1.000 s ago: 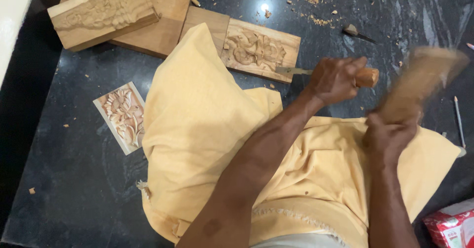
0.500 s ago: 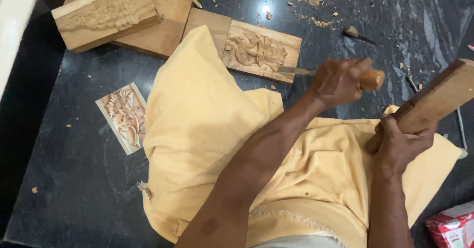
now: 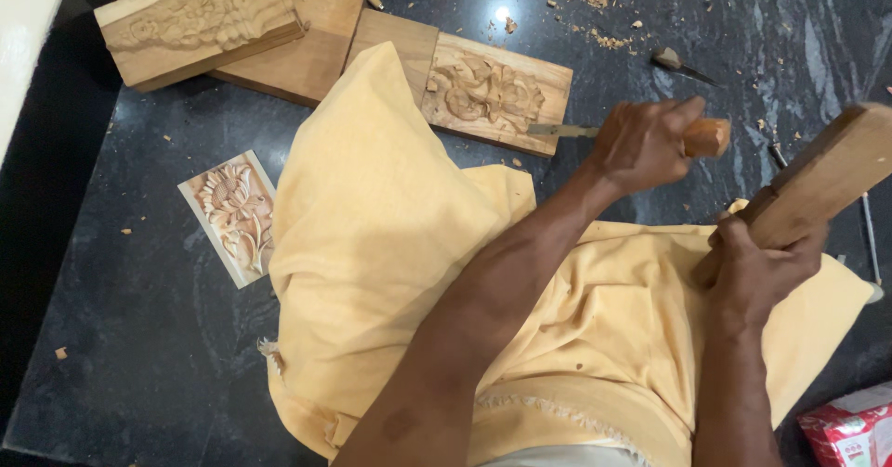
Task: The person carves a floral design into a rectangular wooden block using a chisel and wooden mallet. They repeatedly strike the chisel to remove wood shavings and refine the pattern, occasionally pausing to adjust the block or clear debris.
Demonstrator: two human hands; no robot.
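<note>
My left hand [image 3: 646, 142] grips a chisel [image 3: 706, 136] by its round wooden handle; the metal blade [image 3: 562, 131] rests on the right edge of a carved wooden panel [image 3: 492, 91] with a flower relief. My right hand [image 3: 762, 267] holds a wooden mallet block [image 3: 827, 174], raised and tilted to the right of the chisel handle, apart from it. A yellow cloth [image 3: 390, 244] covers my lap and part of the panel's plank.
A picture card of a flower carving [image 3: 230, 214] lies left of the cloth on the dark stone floor [image 3: 139, 337]. Carved wood blocks [image 3: 200, 21] sit at top left. Wood chips [image 3: 595, 2], a small tool [image 3: 678, 63] and a red packet [image 3: 850, 430] lie around.
The mallet in my right hand has swung from upright near the chisel handle down and out to the right. My left hand keeps the chisel against the panel.
</note>
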